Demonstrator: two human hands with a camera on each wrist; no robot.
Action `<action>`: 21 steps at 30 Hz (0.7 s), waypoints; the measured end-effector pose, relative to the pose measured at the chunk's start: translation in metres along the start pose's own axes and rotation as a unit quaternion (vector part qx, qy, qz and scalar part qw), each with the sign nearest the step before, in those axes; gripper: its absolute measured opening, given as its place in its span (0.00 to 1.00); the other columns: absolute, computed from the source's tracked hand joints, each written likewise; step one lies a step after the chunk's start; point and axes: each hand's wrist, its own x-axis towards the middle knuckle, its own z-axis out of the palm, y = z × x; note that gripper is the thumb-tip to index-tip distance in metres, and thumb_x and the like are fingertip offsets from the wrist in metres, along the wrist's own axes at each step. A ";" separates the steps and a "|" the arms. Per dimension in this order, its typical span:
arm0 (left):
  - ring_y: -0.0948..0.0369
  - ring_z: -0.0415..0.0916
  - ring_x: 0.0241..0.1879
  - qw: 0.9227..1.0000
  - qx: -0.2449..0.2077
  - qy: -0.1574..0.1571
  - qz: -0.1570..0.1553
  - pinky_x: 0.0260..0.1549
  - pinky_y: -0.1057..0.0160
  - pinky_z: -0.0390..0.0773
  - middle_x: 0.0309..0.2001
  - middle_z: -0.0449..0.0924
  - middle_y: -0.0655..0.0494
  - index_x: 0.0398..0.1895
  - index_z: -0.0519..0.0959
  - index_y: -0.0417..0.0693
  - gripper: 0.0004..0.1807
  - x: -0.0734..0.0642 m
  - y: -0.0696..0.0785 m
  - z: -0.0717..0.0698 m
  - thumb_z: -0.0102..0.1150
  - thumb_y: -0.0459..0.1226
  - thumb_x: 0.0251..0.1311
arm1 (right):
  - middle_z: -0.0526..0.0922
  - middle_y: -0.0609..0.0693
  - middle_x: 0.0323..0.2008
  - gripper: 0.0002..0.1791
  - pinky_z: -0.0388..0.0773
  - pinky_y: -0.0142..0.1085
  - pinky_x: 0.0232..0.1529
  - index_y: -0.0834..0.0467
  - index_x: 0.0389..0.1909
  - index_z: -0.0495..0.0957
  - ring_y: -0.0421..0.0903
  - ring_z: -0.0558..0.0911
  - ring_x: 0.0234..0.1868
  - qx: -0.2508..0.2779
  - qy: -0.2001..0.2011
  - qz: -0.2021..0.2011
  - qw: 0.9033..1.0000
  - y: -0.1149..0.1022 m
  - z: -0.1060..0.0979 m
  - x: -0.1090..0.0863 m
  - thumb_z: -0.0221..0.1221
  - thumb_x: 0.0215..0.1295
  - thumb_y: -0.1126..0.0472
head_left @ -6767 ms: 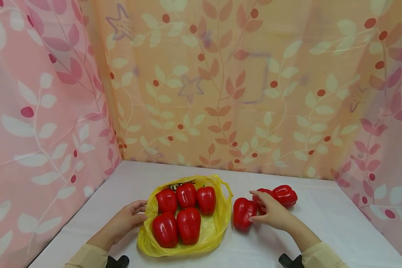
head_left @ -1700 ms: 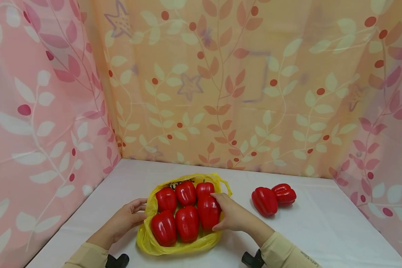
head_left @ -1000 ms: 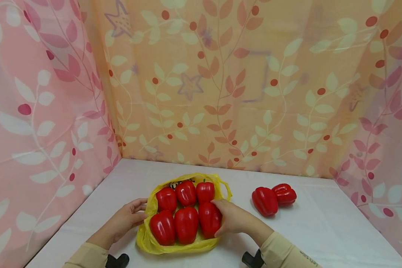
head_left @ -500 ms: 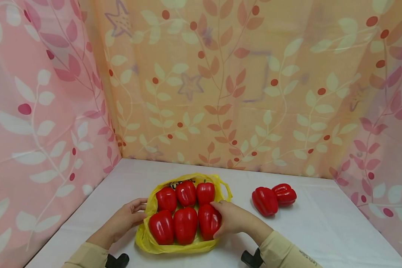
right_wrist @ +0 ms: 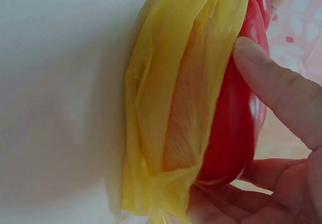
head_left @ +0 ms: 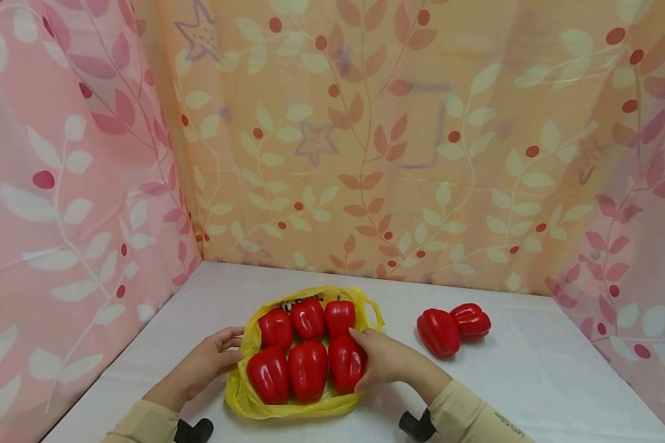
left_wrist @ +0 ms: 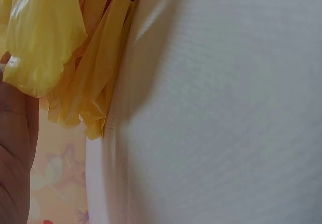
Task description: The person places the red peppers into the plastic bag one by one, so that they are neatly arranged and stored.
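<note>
A yellow plastic bag (head_left: 332, 406) lies spread open on the table with several red bell peppers inside, in two rows. My right hand (head_left: 385, 360) grips the front right bell pepper (head_left: 345, 364), which sits inside the bag beside its neighbours. In the right wrist view the thumb lies on that pepper at the bag's rim, with fingers around its far side. My left hand (head_left: 210, 364) holds the bag's left side between thumb and fingers. The left wrist view shows crumpled yellow plastic (left_wrist: 45, 38) covering part of that hand.
Two loose bell peppers, one in front (head_left: 439, 333) and one behind (head_left: 471, 322), touch each other on the white tablecloth (head_left: 543, 369) right of the bag. Floral curtains (head_left: 366, 154) enclose the table at the back and sides.
Since the oldest frame my right hand has moved left from the loose peppers, bringing one bell pepper into the bag and lowering it into the front row. My left hand has stayed put.
</note>
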 end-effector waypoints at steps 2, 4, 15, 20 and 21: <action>0.57 0.74 0.46 1.000 -0.001 -0.001 0.001 0.46 0.58 0.77 0.51 0.73 0.47 0.64 0.60 0.41 0.35 0.000 0.000 0.000 0.61 0.39 0.53 | 0.73 0.49 0.49 0.53 0.77 0.44 0.45 0.56 0.66 0.60 0.47 0.71 0.51 0.002 0.001 -0.006 1.000 0.001 -0.002 -0.001 0.73 0.35 0.48; 0.57 0.74 0.46 1.000 -0.002 -0.001 0.001 0.46 0.58 0.77 0.51 0.73 0.47 0.64 0.60 0.41 0.35 0.000 0.000 0.000 0.61 0.38 0.54 | 0.73 0.48 0.48 0.52 0.77 0.43 0.45 0.56 0.65 0.61 0.47 0.71 0.51 0.006 0.001 -0.011 1.000 0.003 -0.004 -0.002 0.73 0.36 0.48; 0.57 0.74 0.46 1.000 -0.003 0.001 0.000 0.45 0.58 0.77 0.51 0.73 0.48 0.64 0.60 0.41 0.35 0.000 -0.001 0.000 0.62 0.38 0.53 | 0.73 0.51 0.54 0.45 0.77 0.44 0.46 0.55 0.63 0.64 0.51 0.72 0.54 0.090 0.002 -0.025 0.996 0.009 -0.020 -0.010 0.72 0.41 0.51; 0.57 0.74 0.46 1.000 0.000 0.002 -0.003 0.45 0.58 0.77 0.51 0.73 0.47 0.64 0.60 0.41 0.35 0.000 0.000 0.000 0.62 0.39 0.53 | 0.71 0.56 0.56 0.43 0.76 0.46 0.49 0.56 0.63 0.64 0.54 0.72 0.55 0.128 0.009 -0.046 0.991 0.013 -0.026 -0.013 0.70 0.44 0.54; 0.57 0.74 0.46 1.000 0.000 0.003 -0.004 0.45 0.58 0.77 0.51 0.73 0.47 0.64 0.60 0.41 0.35 0.000 0.000 0.001 0.62 0.39 0.53 | 0.71 0.57 0.57 0.43 0.76 0.47 0.49 0.57 0.63 0.64 0.55 0.72 0.55 0.136 0.011 -0.049 0.989 0.013 -0.027 -0.013 0.70 0.44 0.54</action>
